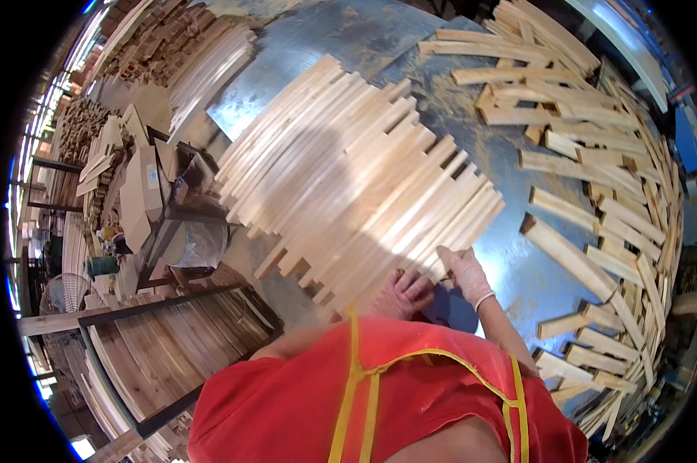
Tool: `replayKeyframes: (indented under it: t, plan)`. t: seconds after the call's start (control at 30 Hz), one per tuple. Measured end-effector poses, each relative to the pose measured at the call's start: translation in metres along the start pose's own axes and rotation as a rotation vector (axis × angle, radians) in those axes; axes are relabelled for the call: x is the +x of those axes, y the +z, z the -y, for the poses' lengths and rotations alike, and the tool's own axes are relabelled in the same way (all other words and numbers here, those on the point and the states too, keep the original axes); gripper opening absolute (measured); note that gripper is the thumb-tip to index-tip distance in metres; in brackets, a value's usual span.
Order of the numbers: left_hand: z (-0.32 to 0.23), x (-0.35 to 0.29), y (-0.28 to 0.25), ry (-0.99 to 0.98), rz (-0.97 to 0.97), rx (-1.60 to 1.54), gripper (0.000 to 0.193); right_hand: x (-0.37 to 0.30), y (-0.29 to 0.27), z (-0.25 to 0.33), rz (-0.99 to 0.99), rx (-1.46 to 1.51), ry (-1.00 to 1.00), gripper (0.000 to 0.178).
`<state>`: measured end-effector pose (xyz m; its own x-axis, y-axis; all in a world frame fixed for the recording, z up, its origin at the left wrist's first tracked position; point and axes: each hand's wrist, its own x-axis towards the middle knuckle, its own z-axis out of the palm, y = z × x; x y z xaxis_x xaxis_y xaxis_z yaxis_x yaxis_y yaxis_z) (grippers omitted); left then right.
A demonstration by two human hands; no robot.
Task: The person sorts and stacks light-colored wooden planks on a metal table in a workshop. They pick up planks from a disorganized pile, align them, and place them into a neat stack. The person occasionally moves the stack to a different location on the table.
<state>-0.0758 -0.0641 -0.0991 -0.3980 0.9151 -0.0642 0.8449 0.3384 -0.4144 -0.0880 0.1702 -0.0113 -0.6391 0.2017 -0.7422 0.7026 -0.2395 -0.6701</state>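
A broad row of pale wooden strips (pixel 325 170) lies side by side on the metal table in front of me, their ends stepped unevenly. My right hand (pixel 467 276) is closed at the right part of the row's near edge, thumb and fingers on the nearest wooden strip (pixel 464 231). Close beside it, my left hand (pixel 401 295) is against the same near edge with its fingers curled. What the left fingers hold, if anything, is hidden. Both hands seem to wear thin, pale gloves.
Loose wooden pieces (pixel 587 162) are heaped along the table's right side. The blue-grey metal table (pixel 329 35) carries sawdust. To my left are a dark-framed rack of boards (pixel 186 347), a cardboard piece (pixel 140 189) and a fan (pixel 64 295). Wood stacks (pixel 163 42) stand far left.
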Motion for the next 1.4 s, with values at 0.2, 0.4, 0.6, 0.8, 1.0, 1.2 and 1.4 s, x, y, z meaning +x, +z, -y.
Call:
replayKeyframes:
  t: [0.2, 0.4, 0.6, 0.8, 1.0, 1.2, 1.4]
  plan:
    - [0.107, -0.015, -0.014, -0.046, -0.065, -0.662, 0.047, 0.019, 0.080, 0.062, -0.184, -0.168, -0.156, 0.041]
    - [0.235, 0.005, -0.005, -0.173, 0.076, -0.743, 0.051, 0.106, 0.141, 0.127, 0.024, -0.563, -0.517, 0.061]
    - [0.304, 0.009, 0.054, -0.362, 0.028, -0.422, 0.049, 0.083, 0.115, 0.177, 0.118, -0.386, -0.570, 0.079]
    - [0.294, 0.040, 0.036, -0.161, -0.048, -0.404, 0.062, 0.016, -0.146, 0.117, -0.491, -1.375, -0.275, 0.085]
    - [0.175, 0.126, -0.051, 0.022, -0.049, -0.621, 0.086, -0.006, -0.293, 0.040, -0.507, -1.563, -0.134, 0.078]
    - [0.031, 0.210, -0.127, 0.241, -0.021, -0.655, 0.099, -0.010, -0.187, -0.030, -0.382, -1.233, -0.863, 0.052]
    - [-0.019, 0.204, -0.100, 0.121, 0.336, -0.635, 0.114, -0.109, -0.252, -0.065, -1.278, -0.542, -0.189, 0.034]
